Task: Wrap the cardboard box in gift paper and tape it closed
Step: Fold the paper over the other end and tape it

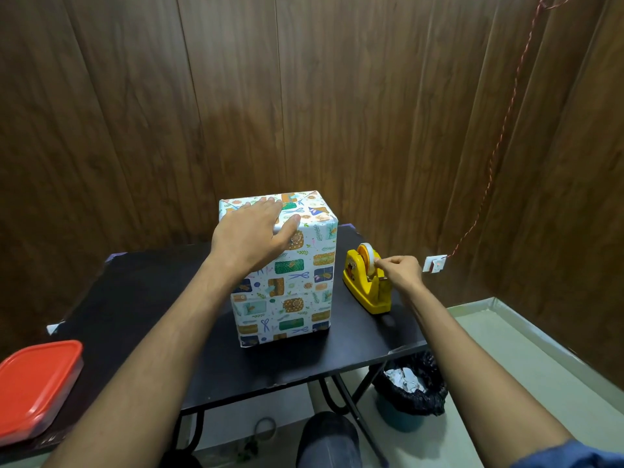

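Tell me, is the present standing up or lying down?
Standing up. The wrapped box rests on its small end on the black table, its tall patterned side facing the camera, with the left hand pressing flat on its top.

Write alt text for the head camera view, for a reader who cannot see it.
A person's left hand presses flat on top of a gift-wrapped box standing on a black table, while the right hand pinches tape at a yellow tape dispenser beside the box. A red-lidded container sits at the left.
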